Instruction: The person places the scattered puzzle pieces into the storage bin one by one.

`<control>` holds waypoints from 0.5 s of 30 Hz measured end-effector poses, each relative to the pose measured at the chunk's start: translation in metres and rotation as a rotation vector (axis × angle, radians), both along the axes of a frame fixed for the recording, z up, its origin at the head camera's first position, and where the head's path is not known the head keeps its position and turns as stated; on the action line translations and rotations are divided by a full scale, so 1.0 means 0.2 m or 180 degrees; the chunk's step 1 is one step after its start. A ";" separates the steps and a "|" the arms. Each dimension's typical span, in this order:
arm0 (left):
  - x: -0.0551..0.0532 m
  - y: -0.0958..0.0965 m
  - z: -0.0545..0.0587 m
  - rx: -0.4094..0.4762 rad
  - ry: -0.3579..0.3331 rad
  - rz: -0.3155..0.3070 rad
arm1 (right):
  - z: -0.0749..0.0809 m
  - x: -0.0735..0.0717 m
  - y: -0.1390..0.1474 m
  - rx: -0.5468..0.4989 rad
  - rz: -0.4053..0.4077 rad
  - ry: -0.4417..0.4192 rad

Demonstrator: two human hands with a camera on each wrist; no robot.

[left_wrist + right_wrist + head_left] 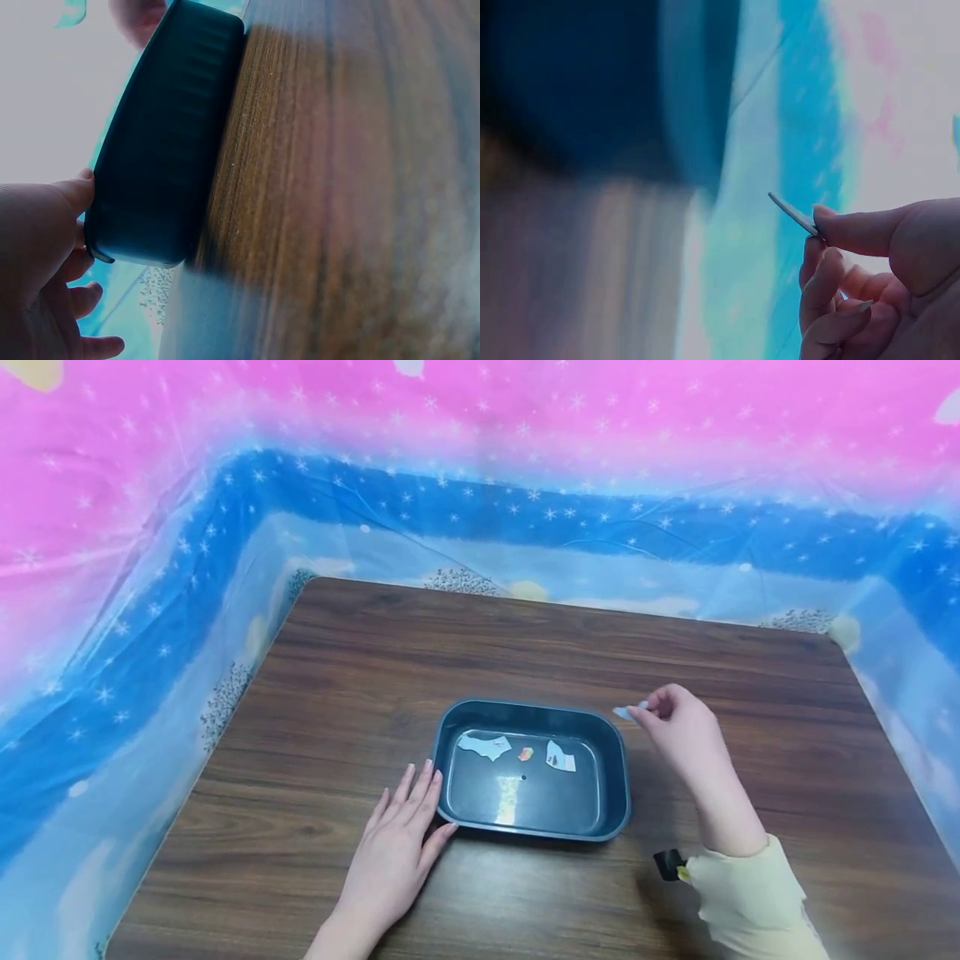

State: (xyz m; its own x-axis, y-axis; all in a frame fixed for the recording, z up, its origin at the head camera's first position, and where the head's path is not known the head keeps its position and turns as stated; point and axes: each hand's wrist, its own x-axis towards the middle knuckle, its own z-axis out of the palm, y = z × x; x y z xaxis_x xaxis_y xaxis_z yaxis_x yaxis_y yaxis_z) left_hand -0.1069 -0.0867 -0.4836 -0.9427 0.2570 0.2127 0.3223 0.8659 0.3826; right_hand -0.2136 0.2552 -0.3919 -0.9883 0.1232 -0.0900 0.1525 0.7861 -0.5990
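Note:
A dark blue-grey rectangular basin [528, 833] stands on the table. On its floor lie an irregular pale-blue flat piece [483, 747], a small orange piece [526, 754] and a whitish piece with dark print [555, 755]. My left hand [401, 839] touches the basin's left end, fingers extended; in the left wrist view its thumb [81, 187] meets the rim. Beyond the basin's right back corner, my right hand [686, 731] pinches a small thin pale-blue piece [624, 713] between thumb and fingertips. The right wrist view shows that thin piece [791, 214] nearly edge-on.
The brown wood-grain table [315, 693] reaches past the basin on every side. A pink and blue patterned cloth [525, 510] hangs behind and beside it. A small black device [667, 865] sits at my right sleeve, near the basin's front right corner.

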 end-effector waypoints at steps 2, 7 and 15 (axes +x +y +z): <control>0.00 0.00 0.00 0.0000 0.0006 -0.0004 | 0.04 0.00 -0.12 -0.0032 0.0083 0.0064; 0.00 -0.01 0.00 0.0012 0.0063 -0.0020 | -0.01 -0.01 -0.44 0.0113 0.0655 -0.0127; -0.01 -0.01 0.01 0.0034 -0.0037 -0.0043 | -0.16 -0.02 -0.75 0.0401 0.1193 -0.0611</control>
State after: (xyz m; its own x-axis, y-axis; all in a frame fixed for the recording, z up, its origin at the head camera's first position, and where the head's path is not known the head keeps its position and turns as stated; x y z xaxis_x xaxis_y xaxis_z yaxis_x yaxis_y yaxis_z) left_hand -0.1088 -0.0878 -0.4822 -0.9416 0.2676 0.2046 0.3296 0.8573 0.3956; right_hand -0.2180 0.1056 -0.4240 -0.9336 -0.2190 -0.2835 -0.0580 0.8734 -0.4835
